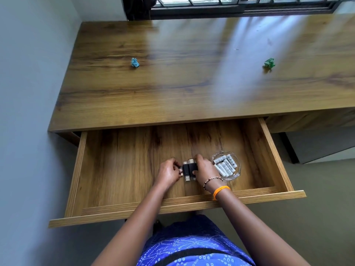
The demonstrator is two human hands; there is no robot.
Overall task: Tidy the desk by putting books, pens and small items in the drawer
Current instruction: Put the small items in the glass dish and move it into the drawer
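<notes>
Lining up small black USB sticks [189,170] on the open wooden drawer [119,166] floor, beside a glass dish of white batteries [226,166]. Left hand [169,173] and right hand [203,169] pinching them from either side. Next, probably: letting go, fetching blue paper wad [135,62] and green paper wad [269,63] from the desktop.

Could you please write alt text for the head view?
Both hands, left hand and right hand, line up black adapters in an open wooden drawer, beside a glass dish of batteries. Two paper scraps lie on the desk.
</notes>
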